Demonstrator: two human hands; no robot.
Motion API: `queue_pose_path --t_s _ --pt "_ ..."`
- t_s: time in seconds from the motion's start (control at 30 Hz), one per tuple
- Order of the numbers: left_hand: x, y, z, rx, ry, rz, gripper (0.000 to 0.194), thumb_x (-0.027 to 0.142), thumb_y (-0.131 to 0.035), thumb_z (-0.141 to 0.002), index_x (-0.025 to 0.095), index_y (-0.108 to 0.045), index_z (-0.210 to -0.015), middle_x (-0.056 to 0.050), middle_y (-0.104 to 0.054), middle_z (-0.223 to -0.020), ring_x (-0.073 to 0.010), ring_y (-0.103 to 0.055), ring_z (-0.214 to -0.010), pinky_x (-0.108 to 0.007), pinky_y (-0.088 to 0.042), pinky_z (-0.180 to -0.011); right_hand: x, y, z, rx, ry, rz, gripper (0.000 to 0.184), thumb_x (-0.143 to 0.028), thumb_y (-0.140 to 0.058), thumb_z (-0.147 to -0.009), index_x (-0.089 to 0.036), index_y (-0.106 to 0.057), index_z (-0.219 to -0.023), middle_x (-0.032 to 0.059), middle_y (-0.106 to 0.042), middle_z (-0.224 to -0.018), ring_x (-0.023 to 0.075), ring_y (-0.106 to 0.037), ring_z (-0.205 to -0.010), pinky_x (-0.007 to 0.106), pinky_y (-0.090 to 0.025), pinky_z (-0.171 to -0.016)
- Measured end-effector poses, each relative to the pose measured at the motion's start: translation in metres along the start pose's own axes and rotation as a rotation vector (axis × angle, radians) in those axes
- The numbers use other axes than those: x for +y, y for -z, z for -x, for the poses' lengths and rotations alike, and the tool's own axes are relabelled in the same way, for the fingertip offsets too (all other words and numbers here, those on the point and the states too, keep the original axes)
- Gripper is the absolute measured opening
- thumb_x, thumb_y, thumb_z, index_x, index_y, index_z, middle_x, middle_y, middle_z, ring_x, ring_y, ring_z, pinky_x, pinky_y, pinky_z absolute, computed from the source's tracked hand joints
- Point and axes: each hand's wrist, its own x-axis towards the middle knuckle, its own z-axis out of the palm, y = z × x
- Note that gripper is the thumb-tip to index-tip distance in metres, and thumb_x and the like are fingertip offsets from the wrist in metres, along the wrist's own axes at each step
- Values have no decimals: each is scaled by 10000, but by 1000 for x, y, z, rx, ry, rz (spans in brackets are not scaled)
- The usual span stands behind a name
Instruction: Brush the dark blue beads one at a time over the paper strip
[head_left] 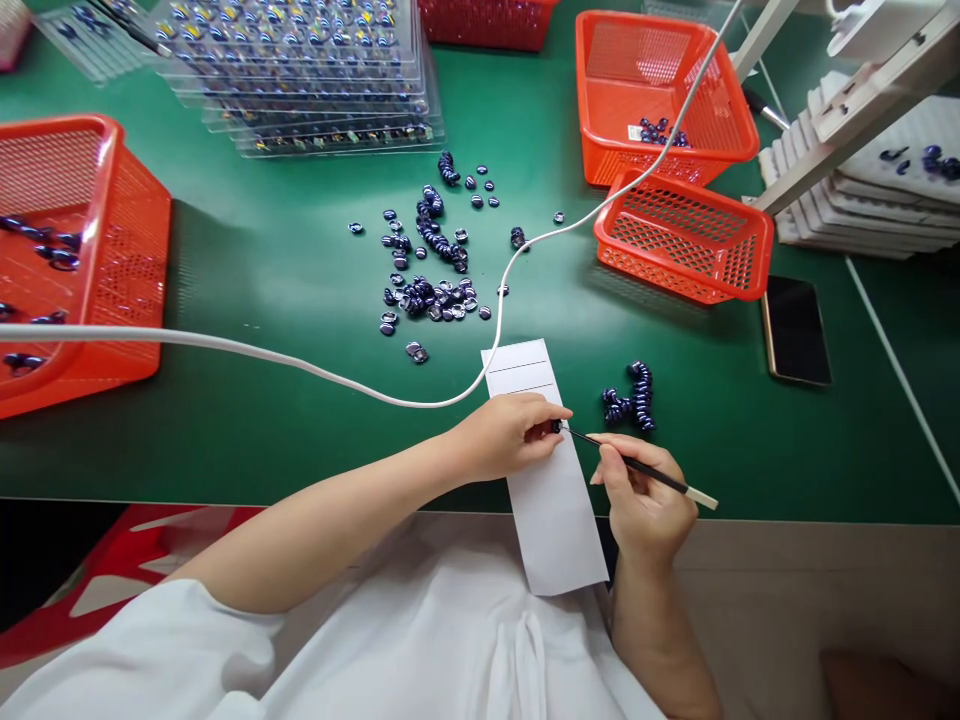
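1. A red basket (pixel 139 270) with dark shiny pieces in it sits by the left edge of the view, on the green table (pixel 225 440).
2. Clear trays (pixel 431 110) full of shiny pieces are stacked near the table's far edge.
3. A loose pile of dark pieces (pixel 420 295) lies between that stack and the table's front edge. A white cord (pixel 427 404) curves round it.
4. The left hand (pixel 510 438) is near the front edge, with its thumb and finger pinched on a small dark piece (pixel 556 426). The pinch should be firm but gentle, so the piece can't spin.
5. Under that hand is a strip of white paper (pixel 559 530), its near end poking past the front edge. I can't tell if the piece touches it.
6. The right hand (pixel 649 500) has its fingers closed round a thin tool (pixel 664 478), like a pencil. The tip meets the piece, or nearly (it's too tiny to be sure). Small, light moves look best here, with both wrists steady.
7. More dark beads (pixel 641 395) lie just past the right hand. They are near enough to bump, so that elbow should stay low.
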Motion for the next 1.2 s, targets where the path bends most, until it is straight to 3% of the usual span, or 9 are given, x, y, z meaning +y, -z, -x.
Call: queue_pose_path --t_s 0.8,1.03,1.2 --pt "0 1 1 -30 18 10 293 182 -599 -887 147 -714 -1155 -46 -715 -831 -135 -661 -719 -236 -554 -683 4 5 0 -55 -23 126 91 -252 -714 -890 -234 -745 -973 17 -766 -928 112 -675 -592 250 -570 -537" --pt "1 1 0 -20 35 13 262 161 -608 -868 137 -730 -1099 -41 -718 -801 -131 -660 -703 -226 -545 -676 3 3 1 -97 40 76 110 -215 -674 -914 -242 -730 -1005 28 -765 -975 116 -677 -603 270 -571 -555" --pt "2 -1 0 -4 58 38 255 161 -621 -864 131 -734 -1091 -38 -719 -786 -127 -657 -685 -225 -543 -668 3 1 2 -57 61 49 116 -209 -657 -925 -237 -712 -1022 42 -759 -1007 115 -672 -587 281 -575 -549"
